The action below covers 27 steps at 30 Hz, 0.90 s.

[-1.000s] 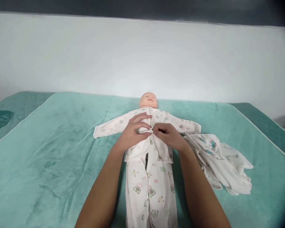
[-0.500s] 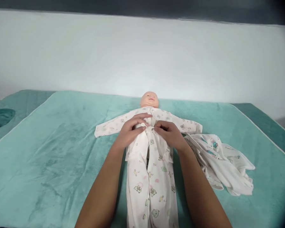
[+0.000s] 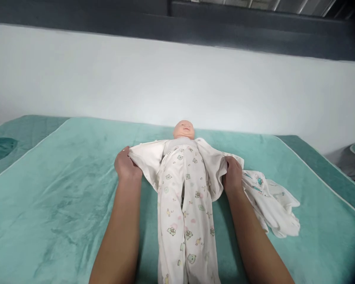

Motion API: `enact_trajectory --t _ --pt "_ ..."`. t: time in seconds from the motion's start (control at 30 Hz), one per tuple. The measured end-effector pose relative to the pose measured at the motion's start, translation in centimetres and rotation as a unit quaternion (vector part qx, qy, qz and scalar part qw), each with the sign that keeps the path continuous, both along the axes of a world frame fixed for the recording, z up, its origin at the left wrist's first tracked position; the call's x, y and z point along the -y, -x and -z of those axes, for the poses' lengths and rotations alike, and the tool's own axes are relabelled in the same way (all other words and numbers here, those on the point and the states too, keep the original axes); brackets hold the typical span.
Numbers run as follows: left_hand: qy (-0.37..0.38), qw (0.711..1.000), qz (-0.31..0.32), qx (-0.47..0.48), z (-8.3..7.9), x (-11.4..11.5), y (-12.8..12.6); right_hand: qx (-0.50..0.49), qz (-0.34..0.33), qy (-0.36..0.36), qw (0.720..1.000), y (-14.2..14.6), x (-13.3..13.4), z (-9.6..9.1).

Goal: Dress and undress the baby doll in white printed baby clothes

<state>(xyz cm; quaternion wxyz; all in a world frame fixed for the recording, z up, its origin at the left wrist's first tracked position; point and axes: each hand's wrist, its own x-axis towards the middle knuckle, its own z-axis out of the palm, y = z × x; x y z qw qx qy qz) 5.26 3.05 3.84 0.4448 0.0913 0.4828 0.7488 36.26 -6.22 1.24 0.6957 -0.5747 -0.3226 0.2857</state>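
Observation:
A baby doll (image 3: pixel 184 129) lies on its back on a teal blanket (image 3: pixel 62 189), dressed in white printed trousers (image 3: pixel 182 205). A white printed top (image 3: pixel 149 157) is spread open to both sides of its chest. My left hand (image 3: pixel 124 165) is closed on the top's left flap, left of the doll. My right hand (image 3: pixel 232 175) is closed on the right flap, beside the doll's hip. Both forearms run down to the frame's bottom edge.
A crumpled white printed garment (image 3: pixel 272 201) lies on the blanket right of my right hand. A dark teal fold (image 3: pixel 0 148) sits at the far left. A white wall (image 3: pixel 177 79) rises behind the bed. The bed's right edge (image 3: pixel 328 169) slants down.
My hands were together at the doll's chest, pinching the top's front. They have moved apart, pulling the top open to each side. The view has tilted up a little.

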Motion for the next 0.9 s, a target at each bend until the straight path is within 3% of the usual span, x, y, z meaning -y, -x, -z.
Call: enact_trajectory --t 0.1,0.2,0.23,0.3,0.43,0.5,0.57,0.63,0.73,0.83,0.9 --pt "-0.034 0.991 -0.070 -0.110 0.5 -0.1 0.4 0.135 0.038 0.067 0.988 -2.6 0.8 1.4" --pt "-0.082 0.936 -0.098 -0.328 0.8 0.3 -0.4 0.244 0.067 0.116 0.960 -5.1 1.4 2.4" --pt "-0.102 0.902 -0.076 -0.412 0.9 0.4 -0.9 0.256 0.079 0.117 0.956 -5.6 1.5 2.6" --pt "-0.138 0.805 0.007 -0.578 1.0 0.4 -2.1 0.283 0.096 0.093 0.950 -5.8 1.7 2.7" --pt "-0.110 0.609 0.187 -0.763 1.4 -0.4 -3.9 0.428 0.054 -0.018 0.902 -2.5 2.0 0.4" --pt "-0.057 0.546 0.230 -0.803 1.6 -0.9 -3.7 0.478 -0.025 -0.065 0.876 0.5 1.7 -1.8" --pt "-0.024 0.507 0.252 -0.824 1.6 -1.3 -2.8 0.492 -0.120 -0.086 0.858 3.9 0.6 -4.1" --pt "-0.014 0.487 0.263 -0.833 1.7 -1.5 -1.6 0.521 -0.206 -0.069 0.825 7.4 -1.4 -6.0" --pt "0.009 0.504 0.261 -0.823 1.7 -1.7 -0.2 0.603 -0.270 -0.017 0.751 12.0 -5.5 -7.5" --pt "0.048 0.529 0.268 -0.804 1.6 -2.0 0.5 0.728 -0.334 0.090 0.591 15.5 -9.3 -7.8" --pt "0.067 0.536 0.275 -0.795 1.6 -2.3 0.7 0.762 -0.365 0.125 0.520 17.0 -11.1 -7.7"
